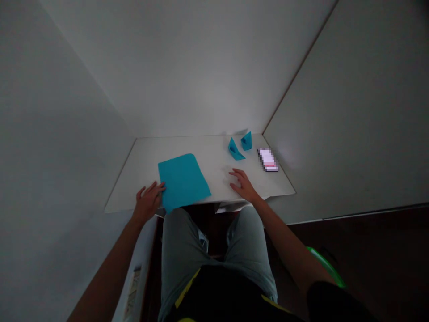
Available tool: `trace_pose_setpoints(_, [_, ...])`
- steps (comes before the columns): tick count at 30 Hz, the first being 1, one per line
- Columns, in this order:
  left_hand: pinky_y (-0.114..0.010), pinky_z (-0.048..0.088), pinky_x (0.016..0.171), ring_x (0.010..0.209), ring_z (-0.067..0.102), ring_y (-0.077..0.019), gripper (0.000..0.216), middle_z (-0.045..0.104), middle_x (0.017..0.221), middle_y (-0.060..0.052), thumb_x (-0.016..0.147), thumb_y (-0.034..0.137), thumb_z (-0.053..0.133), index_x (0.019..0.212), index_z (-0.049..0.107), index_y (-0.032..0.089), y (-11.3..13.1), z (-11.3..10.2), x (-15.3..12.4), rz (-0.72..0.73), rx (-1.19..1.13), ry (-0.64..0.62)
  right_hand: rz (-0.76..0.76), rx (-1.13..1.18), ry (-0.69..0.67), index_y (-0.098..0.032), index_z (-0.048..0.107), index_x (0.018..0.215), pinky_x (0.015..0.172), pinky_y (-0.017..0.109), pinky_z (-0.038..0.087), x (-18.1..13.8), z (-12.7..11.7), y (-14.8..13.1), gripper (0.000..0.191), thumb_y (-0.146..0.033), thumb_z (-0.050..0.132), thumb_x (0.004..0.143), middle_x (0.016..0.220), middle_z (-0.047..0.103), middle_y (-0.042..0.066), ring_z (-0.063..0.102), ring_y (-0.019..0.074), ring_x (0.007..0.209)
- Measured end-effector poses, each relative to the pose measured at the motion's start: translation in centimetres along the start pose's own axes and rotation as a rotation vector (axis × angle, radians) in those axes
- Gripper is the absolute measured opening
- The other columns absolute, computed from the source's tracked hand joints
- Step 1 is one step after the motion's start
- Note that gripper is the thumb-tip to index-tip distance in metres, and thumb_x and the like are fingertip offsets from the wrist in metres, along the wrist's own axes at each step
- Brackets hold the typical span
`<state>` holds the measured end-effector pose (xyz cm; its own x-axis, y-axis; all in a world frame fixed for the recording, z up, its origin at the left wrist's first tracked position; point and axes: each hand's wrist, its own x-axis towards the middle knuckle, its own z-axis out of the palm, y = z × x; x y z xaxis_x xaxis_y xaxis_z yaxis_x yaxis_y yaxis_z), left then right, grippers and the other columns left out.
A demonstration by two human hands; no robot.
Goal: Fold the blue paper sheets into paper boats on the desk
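Note:
A sheet of blue paper [183,182] lies flat on the white tabletop [134,161], its near corner reaching past the front edge. My left hand [149,199] rests at the sheet's left side, fingers stretched out, with fingertips touching its edge. To the right of the sheet, my right hand [243,184] is held over the table, fingers apart and nothing in them. Beyond it stand two small folded paper boats, one nearer [235,150] and one farther back [246,141], both in the same blue.
A phone [268,159] with a lit, blurred screen lies at the table's right side. Walls enclose the table at the back, left and right. My legs are under the front edge. Something green [325,264] is low on the right.

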<state>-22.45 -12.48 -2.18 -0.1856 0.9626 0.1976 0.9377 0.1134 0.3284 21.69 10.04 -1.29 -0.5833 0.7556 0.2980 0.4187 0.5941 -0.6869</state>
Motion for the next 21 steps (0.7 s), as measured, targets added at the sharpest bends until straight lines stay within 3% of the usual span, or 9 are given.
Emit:
trace_pose_setpoints(3, [-0.060,0.020,0.129,0.156,0.047,-0.0284,0.048,0.063,0.158,-0.006,0.106,0.037,0.031,0.136,0.068,0.030,-2.8,-1.3,-0.3,-0.103,0.041,0.032,0.069,-0.169,0.201,-0.029,0.067,0.139,0.123,0.063,0.040,2.9,-0.1,1.5,0.045,-0.038,0.067,0.095,0.161,0.042,0.015,0.052,0.0361,0.141])
trace_pose_setpoints(7, [-0.064,0.019,0.129,0.158,0.041,-0.0353,0.057,0.056,0.164,-0.013,0.100,0.056,0.050,0.146,0.059,0.026,-4.5,-2.3,0.4,-0.242,0.126,0.042,0.192,-0.138,0.324,-0.022,0.054,0.154,0.106,0.055,0.056,6.7,-0.1,4.2,0.066,-0.049,0.065,0.095,0.163,0.031,0.021,0.065,0.0302,0.112])
trace_pose_setpoints(9, [-0.067,0.021,0.128,0.159,0.038,-0.0386,0.061,0.054,0.164,-0.015,0.098,0.055,0.053,0.149,0.058,0.023,-5.1,-2.9,1.1,-0.295,0.159,0.024,0.254,-0.077,0.323,-0.017,0.051,0.154,0.097,0.053,0.061,8.0,0.0,5.5,0.072,-0.054,0.066,0.093,0.158,0.037,0.023,0.067,0.0253,0.093])
trace_pose_setpoints(13, [-0.070,0.024,0.126,0.156,0.043,-0.0369,0.047,0.059,0.160,-0.013,0.102,0.034,0.042,0.142,0.064,0.025,-5.2,-4.1,2.7,-0.307,0.184,0.028,0.332,-0.068,0.321,-0.014,0.072,0.116,0.104,0.057,0.058,8.8,0.3,6.6,0.041,-0.047,0.063,0.095,0.129,0.061,0.021,0.068,0.0286,0.093])
trace_pose_setpoints(16, [-0.065,0.028,0.127,0.152,0.049,-0.0335,0.045,0.062,0.156,-0.012,0.106,0.031,0.036,0.140,0.065,0.025,-2.1,-3.4,3.7,-0.275,0.110,0.141,0.296,-0.052,0.307,-0.018,0.074,0.102,0.103,0.055,0.059,7.5,1.5,5.5,0.027,-0.041,0.062,0.095,0.117,0.066,0.018,0.068,0.0318,0.106])
trace_pose_setpoints(19, [-0.053,0.048,0.116,0.135,0.062,-0.0331,0.046,0.066,0.144,-0.016,0.106,0.047,0.046,0.141,0.063,0.021,4.3,-0.4,5.1,-0.200,-0.174,0.190,0.175,0.008,0.258,-0.022,0.073,0.104,0.097,0.049,0.062,5.3,3.6,2.9,0.020,-0.035,0.061,0.096,0.125,0.067,0.016,0.068,0.0289,0.110])
trace_pose_setpoints(21, [-0.044,0.059,0.097,0.117,0.070,-0.0284,0.055,0.064,0.143,-0.018,0.105,0.053,0.052,0.149,0.055,0.020,9.1,2.2,6.3,-0.179,-0.434,0.172,0.074,0.052,0.142,-0.024,0.073,0.108,0.095,0.046,0.063,3.8,4.9,0.9,0.018,-0.032,0.060,0.098,0.128,0.067,0.014,0.069,0.0263,0.109])
